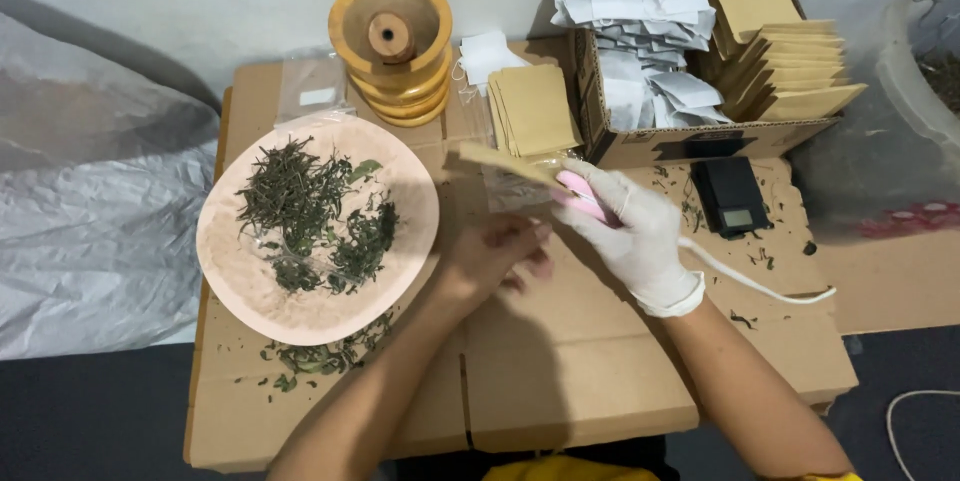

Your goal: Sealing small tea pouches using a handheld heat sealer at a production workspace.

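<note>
Gloved right hand [632, 231] clenched on pink sealer [578, 193], clamping tan pouch [505, 163]; pouch axis toward 10 o'clock. Bare left hand [495, 256] loosely curled, empty, nearer at 7 o'clock.

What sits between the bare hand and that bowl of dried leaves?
Nothing visible. Only bare cardboard top separates the left hand from the pink bowl of dried leaves. The gloved right hand, holding a tan packet and pink tool, is on the far side.

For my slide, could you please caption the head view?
Gloved right hand holds a kraft pouch; bare left hand beside a leaf-filled bowl.
</note>
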